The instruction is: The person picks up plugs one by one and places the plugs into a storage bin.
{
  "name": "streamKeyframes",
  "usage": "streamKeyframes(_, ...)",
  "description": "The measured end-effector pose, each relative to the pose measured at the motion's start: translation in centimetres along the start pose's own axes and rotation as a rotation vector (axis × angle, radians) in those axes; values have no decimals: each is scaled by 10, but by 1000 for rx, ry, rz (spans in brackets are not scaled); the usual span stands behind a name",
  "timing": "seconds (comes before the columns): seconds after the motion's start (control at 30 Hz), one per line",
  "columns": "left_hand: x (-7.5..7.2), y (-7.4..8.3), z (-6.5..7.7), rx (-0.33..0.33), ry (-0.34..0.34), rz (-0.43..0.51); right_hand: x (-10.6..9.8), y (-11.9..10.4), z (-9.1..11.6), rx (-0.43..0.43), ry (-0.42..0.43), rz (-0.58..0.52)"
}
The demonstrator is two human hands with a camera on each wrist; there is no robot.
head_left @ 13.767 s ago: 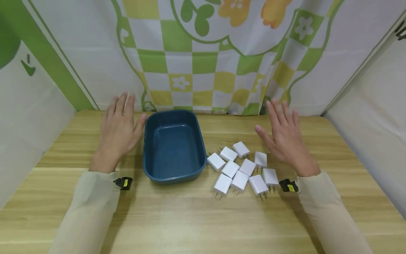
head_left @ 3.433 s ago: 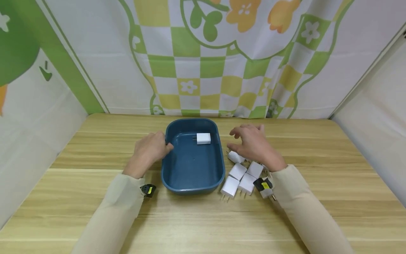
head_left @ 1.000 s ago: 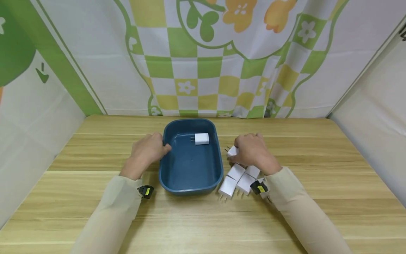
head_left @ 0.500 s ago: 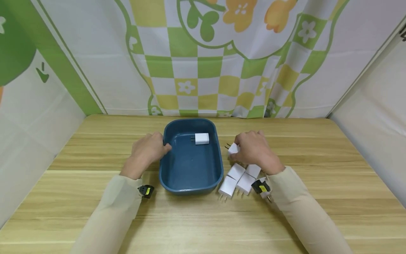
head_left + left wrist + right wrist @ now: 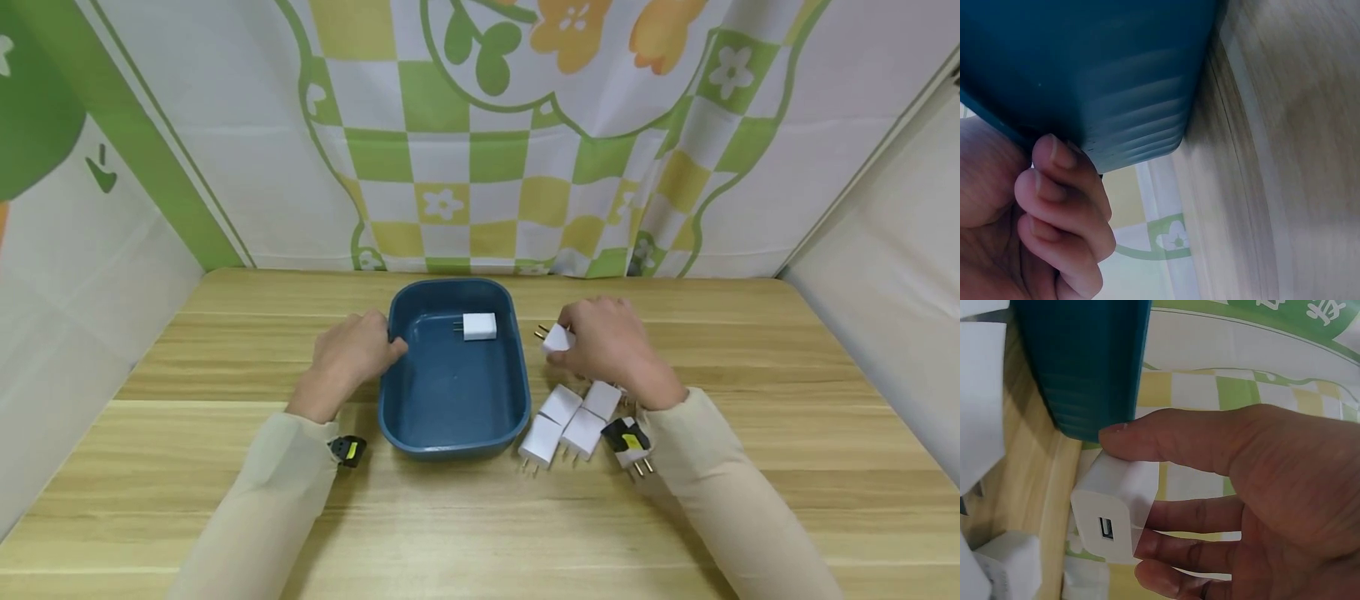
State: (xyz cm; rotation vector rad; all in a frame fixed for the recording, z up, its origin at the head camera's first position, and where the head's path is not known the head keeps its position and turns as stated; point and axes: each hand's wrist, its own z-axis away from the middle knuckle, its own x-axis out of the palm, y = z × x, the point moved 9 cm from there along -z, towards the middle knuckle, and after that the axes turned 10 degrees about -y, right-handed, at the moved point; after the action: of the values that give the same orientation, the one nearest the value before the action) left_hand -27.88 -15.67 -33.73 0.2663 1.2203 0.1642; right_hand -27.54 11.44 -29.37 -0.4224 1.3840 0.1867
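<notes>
A white USB wall charger (image 5: 557, 339) is pinched between thumb and fingers of my right hand (image 5: 617, 348), its prongs pointing left toward the bin. In the right wrist view the same charger (image 5: 1110, 512) shows its USB port and appears raised off the table. My left hand (image 5: 347, 362) grips the left rim of a dark blue plastic bin (image 5: 450, 408), thumb over the inside. From the left wrist, the curled fingers (image 5: 1075, 215) show against the bin's outer wall. Inside the bin, one white charger (image 5: 479, 326) lies flat near the back right.
Several more white chargers (image 5: 560, 406) lie grouped on the wooden table (image 5: 420, 525), right of the bin and below my right hand. One charger (image 5: 633, 457) is partly hidden by the wrist camera (image 5: 624, 437). A patterned curtain (image 5: 495, 158) hangs behind the table.
One charger has come to lie in the bin since the oldest frame. My left hand has taken hold of the rim. Over the last second, my right hand has lifted another charger.
</notes>
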Motion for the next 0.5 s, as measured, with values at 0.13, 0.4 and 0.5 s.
streamKeyframes(0.13, 0, 0, 0, 3, 3, 4, -9, -4, 1, -15, 27, 3)
streamKeyframes(0.4, 0, 0, 1, 6, 4, 5, -29, -19, 2, -74, 115, 48)
streamKeyframes(0.5, -1, 0, 0, 7, 5, 6, -33, -26, 1, -97, 129, 42)
